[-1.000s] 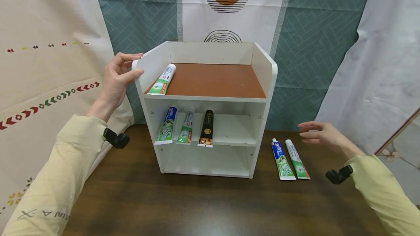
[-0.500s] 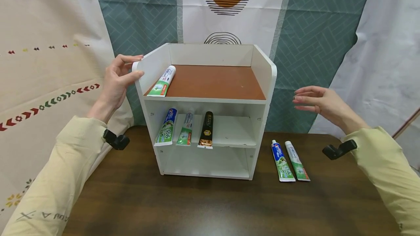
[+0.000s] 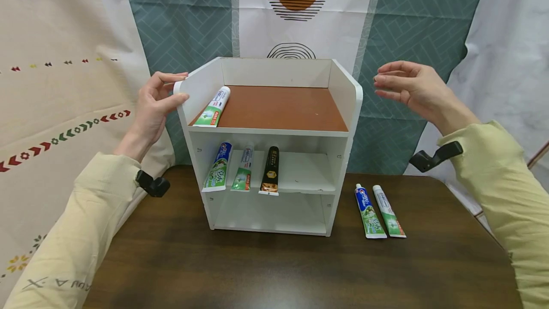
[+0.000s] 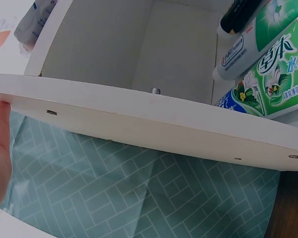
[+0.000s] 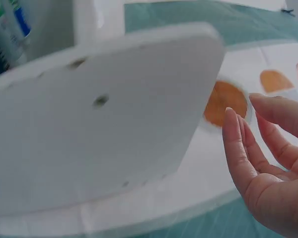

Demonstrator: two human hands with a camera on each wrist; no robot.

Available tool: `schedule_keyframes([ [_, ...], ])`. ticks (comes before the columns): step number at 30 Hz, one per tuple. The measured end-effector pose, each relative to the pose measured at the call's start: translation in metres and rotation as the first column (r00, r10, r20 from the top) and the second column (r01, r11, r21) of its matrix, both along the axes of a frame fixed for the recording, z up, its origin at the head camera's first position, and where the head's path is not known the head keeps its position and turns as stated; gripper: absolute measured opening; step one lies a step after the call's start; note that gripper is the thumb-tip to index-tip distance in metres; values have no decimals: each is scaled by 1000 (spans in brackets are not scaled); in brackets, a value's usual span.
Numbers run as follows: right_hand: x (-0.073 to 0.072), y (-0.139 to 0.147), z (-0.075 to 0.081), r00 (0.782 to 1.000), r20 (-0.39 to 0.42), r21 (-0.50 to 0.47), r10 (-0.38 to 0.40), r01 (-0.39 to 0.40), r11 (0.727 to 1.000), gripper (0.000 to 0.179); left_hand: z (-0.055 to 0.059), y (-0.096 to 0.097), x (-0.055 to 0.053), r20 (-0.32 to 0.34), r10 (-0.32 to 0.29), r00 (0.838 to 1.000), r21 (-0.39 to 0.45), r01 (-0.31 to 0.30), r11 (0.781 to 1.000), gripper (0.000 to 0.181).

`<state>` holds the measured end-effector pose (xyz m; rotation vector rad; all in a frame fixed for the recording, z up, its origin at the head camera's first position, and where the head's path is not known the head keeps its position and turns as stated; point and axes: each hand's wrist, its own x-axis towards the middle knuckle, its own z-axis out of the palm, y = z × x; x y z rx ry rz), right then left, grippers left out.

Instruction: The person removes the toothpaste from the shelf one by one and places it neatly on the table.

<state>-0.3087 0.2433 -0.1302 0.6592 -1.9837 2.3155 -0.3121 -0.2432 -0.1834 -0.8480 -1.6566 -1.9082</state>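
Note:
A small white shelf unit [image 3: 274, 230] with a brown top board stands on the table. My left hand [image 3: 152, 101] holds the upper edge of its left side panel between thumb and fingers. My right hand [image 3: 418, 87] is in the air right of the unit, fingers loosely bent, nothing in them. One green-and-white toothpaste tube [image 3: 213, 107] lies on the top board. The middle shelf carries a blue-and-green toothpaste tube [image 3: 218, 166], a smaller green-and-white tube [image 3: 243, 168] and a black-and-gold tube [image 3: 270, 169], side by side, their ends over the front edge.
On the dark wooden table [image 3: 274, 271], right of the unit, lie a blue-and-green toothpaste tube [image 3: 370, 211] and a slimmer green-and-white one [image 3: 388, 211]. Behind hangs a teal patterned cloth [image 3: 184, 18], with a pale curtain on each side.
My right hand has risen from beside the two tubes on the table to about the height of the unit's top, moving slightly left. The left hand keeps its place.

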Motion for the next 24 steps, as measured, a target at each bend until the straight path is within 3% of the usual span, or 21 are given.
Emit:
schedule_keyframes([
  [9, 1, -32, 27, 997, -36, 27, 73, -72, 997, 28, 1, 1, 0, -3, -5, 1000, 1, 5, 1000, 28],
  [14, -1, -54, 36, 996, -54, 121, 69, -62, 991, 30, -1, 1, -2, -3, 4, 1000, -7, -4, 1000, 28],
  [18, -2, -72, 41, 997, -48, 185, 57, -48, 982, 36, -2, 0, -3, -3, -2, 1000, -1, 2, 1000, 28],
  [24, -7, -99, 41, 997, -30, 241, 69, -60, 969, 27, -2, 0, -3, -4, -3, 1000, -3, 3, 1000, 28],
])
